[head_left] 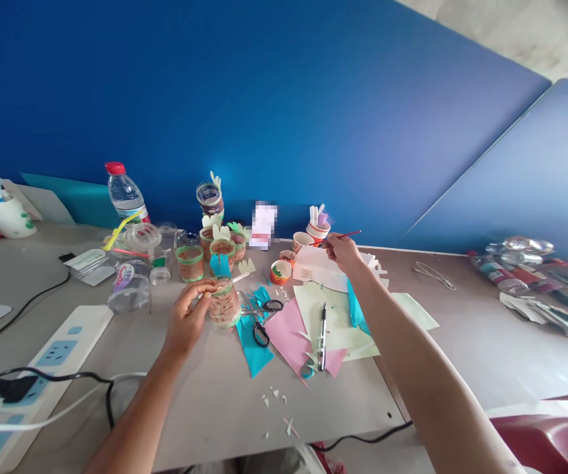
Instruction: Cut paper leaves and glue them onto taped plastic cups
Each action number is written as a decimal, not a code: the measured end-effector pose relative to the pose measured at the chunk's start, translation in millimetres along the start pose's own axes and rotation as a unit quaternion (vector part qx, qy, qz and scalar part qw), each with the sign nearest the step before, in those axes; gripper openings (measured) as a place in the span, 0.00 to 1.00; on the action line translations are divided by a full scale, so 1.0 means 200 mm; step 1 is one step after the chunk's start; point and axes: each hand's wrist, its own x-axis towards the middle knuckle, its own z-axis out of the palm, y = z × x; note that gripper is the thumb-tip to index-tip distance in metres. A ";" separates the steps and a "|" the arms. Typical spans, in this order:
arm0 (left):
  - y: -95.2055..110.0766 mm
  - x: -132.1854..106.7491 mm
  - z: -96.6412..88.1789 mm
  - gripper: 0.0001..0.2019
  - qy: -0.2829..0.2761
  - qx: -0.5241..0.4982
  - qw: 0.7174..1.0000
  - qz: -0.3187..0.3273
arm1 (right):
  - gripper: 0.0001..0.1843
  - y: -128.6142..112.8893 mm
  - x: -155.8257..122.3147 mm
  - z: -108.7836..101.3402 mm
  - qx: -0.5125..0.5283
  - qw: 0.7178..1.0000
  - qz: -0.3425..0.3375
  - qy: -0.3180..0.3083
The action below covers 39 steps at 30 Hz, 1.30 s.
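Note:
My left hand (188, 316) is wrapped around a clear plastic cup (224, 304) painted brown with green bands, standing on the grey table (205, 401). A teal paper shape sticks up behind the cup. My right hand (341, 251) reaches far forward and pinches a thin red paintbrush (350, 234) over small paper cups (303, 241) of paint and a white box (319, 268). Scissors (262, 321) and a black pen (322, 327) lie between my hands on pink, teal and pale green paper sheets.
Several more painted cups (191, 262) cluster at the back by a water bottle (124, 195). A white power strip (41, 368) with black cables lies at the left. Crumpled plastic bottles (513, 266) sit far right. A blue wall panel stands behind.

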 end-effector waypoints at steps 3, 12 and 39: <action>0.00 0.00 0.00 0.09 0.003 -0.007 1.000 -0.008 | 0.09 0.00 0.03 0.03 0.019 1.000 0.012 0.014; 0.01 0.00 0.01 0.08 0.014 -0.021 1.000 -0.012 | 0.05 0.00 0.03 0.03 0.019 0.999 -0.004 0.036; 0.06 0.00 0.00 0.08 0.022 -0.083 0.996 -0.029 | 0.08 0.00 -0.46 0.19 -0.031 0.964 0.047 -0.261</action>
